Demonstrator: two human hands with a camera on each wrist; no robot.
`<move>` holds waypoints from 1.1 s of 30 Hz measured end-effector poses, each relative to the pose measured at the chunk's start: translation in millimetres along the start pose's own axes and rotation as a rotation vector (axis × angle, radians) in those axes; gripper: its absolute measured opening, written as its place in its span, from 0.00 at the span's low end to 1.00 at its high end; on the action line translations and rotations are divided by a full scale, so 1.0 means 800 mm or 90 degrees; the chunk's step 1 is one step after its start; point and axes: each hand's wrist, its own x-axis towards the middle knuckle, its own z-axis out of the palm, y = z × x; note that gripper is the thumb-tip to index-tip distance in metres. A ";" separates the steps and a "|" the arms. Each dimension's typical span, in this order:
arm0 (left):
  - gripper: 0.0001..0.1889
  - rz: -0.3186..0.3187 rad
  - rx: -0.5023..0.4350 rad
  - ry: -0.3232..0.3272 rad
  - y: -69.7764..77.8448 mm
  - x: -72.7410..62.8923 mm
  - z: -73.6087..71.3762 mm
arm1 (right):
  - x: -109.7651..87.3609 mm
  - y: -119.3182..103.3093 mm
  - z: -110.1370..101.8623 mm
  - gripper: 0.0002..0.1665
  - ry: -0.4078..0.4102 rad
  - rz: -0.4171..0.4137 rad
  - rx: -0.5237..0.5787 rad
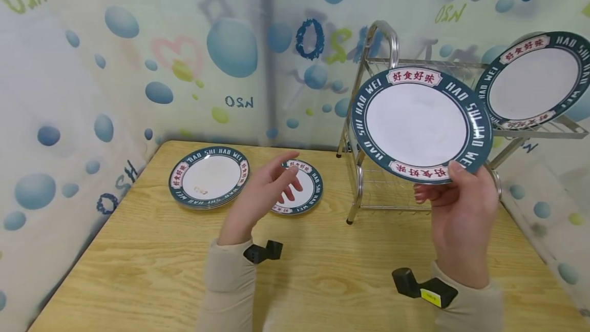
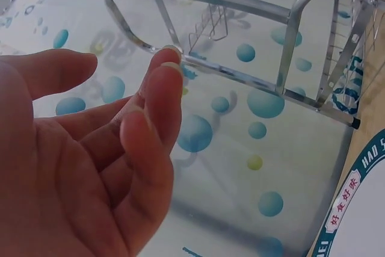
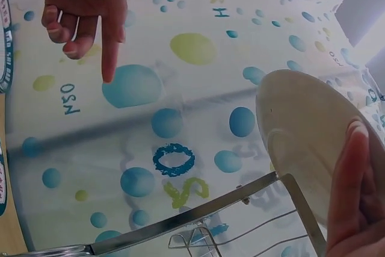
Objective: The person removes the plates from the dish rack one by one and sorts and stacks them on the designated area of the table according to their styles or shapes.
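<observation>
My right hand [image 1: 463,214] holds a white plate [image 1: 415,122] with a dark green lettered rim. The thumb lies on the near rim and the fingers are under it; the right wrist view shows the plate's pale underside [image 3: 301,136]. This plate is raised in front of a metal rack [image 1: 359,183], its face tilted toward me. My left hand [image 1: 251,199] hovers over the table with loosely bent fingers and nothing in them. Behind those fingers, a smaller matching plate [image 1: 311,188] is partly hidden.
A stack of similar plates [image 1: 212,175] lies on the wooden table [image 1: 138,265] at the left. Another plate [image 1: 534,83] leans on the rack's upper tier. Patterned curtains [image 1: 184,106] enclose the back and sides. The rack has a lower wire shelf [image 1: 392,199].
</observation>
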 end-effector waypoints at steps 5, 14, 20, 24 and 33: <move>0.21 0.024 0.005 -0.013 -0.011 0.007 0.007 | -0.006 0.005 0.008 0.20 -0.009 0.017 -0.015; 0.20 0.044 -0.014 -0.055 -0.001 0.004 0.014 | -0.015 0.017 0.018 0.18 -0.032 0.038 -0.051; 0.21 0.065 -0.049 -0.099 0.021 -0.005 0.014 | -0.020 0.025 0.019 0.18 -0.077 0.014 -0.099; 0.21 0.087 -0.065 -0.115 0.034 -0.011 0.013 | -0.022 0.028 0.021 0.18 -0.102 -0.005 -0.124; 0.21 0.119 -0.125 -0.162 0.033 -0.012 0.015 | -0.027 0.037 0.023 0.17 -0.123 -0.001 -0.181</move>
